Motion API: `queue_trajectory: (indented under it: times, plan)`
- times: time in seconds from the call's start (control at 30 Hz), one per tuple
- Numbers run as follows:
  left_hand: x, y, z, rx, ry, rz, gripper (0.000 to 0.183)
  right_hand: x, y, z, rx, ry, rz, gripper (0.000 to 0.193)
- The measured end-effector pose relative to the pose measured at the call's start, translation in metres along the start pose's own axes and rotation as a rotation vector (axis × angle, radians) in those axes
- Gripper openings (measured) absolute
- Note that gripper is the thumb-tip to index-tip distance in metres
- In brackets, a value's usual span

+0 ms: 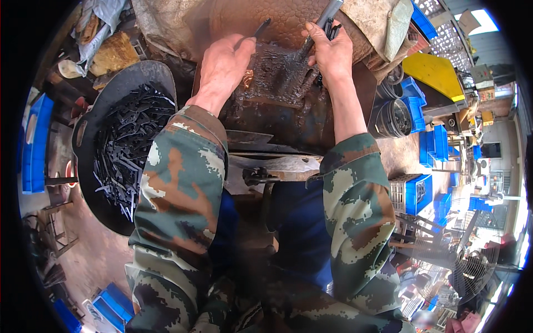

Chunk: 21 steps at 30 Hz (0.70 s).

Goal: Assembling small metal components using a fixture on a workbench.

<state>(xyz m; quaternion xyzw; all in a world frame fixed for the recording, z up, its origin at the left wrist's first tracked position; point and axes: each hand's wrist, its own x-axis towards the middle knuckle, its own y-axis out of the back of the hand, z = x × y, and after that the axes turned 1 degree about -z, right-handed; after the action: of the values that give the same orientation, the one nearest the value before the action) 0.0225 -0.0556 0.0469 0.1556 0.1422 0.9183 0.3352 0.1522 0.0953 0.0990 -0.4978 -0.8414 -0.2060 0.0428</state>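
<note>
My left hand (225, 65) is closed, with a thin dark strip (262, 26) sticking out between thumb and fingers. My right hand (335, 54) grips a flat grey metal bar (328, 12) along with a few small black pieces (333, 29). The bar's lower end is dark and reaches down over a slab coated in thick brown-black paste (277, 72). That slab lies on a dark, smeared work surface (266, 123) in front of me. To my left, a black basin (83, 180) holds a heap of thin dark strips (129, 141).
Blue crates (416, 194) and black buckets (391, 118) stand to the right, beside a yellow panel (434, 75). A wire fan (472, 272) is at lower right. Brown sacking (166, 25) borders the work surface. Another blue crate (36, 144) is at far left.
</note>
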Motion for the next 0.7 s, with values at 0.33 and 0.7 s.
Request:
queue_trajectory:
  times: [0.33, 0.7]
  plan:
    - [0.0, -0.0006, -0.0007, 0.0, 0.004, -0.003, 0.041, 0.0002, -0.0007, 0.001, -0.005, -0.008, -0.004, 0.023]
    - [-0.0009, -0.0014, 0.0009, -0.016, 0.02, 0.001, 0.032, -0.0009, 0.0008, -0.0003, -0.021, -0.029, -0.003, 0.023]
